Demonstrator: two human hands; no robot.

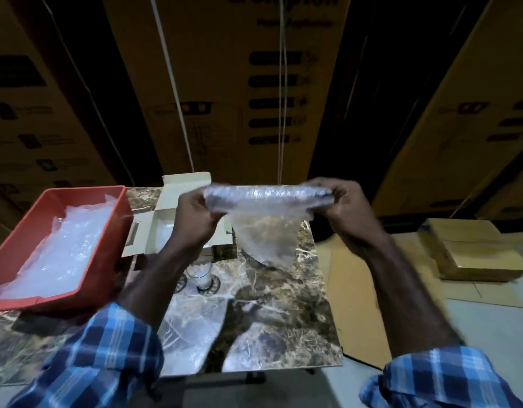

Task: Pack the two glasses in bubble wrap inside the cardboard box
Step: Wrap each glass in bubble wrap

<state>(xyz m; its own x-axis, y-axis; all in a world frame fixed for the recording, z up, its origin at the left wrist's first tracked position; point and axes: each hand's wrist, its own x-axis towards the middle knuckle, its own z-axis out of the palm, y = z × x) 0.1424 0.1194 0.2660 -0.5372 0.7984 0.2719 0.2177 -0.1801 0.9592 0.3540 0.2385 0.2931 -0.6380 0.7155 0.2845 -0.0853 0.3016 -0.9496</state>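
Head view. Two hands up at frame centre, both gripping one wrapped bundle [269,195]: left hand [195,214] has its fingers curled round the left end, right hand [342,198] pinches the right end. The bundle is held level in the air above the counter [284,304], with a loose flap of bubble wrap [264,238] hanging from it (contents blurred, cannot tell if a glass is inside). One bare glass [202,276] stands upright on the counter, lower centre, partly behind the left forearm. One open cardboard box [166,222] sits behind the left hand, flaps up. One red tray [27,231] at left holds more bubble wrap sheets (count unclear). Flat cartons [475,251] are stacked at right. Big printed boxes [225,83] fill the upper frame. Two blue plaid sleeves [107,357] at bottom.
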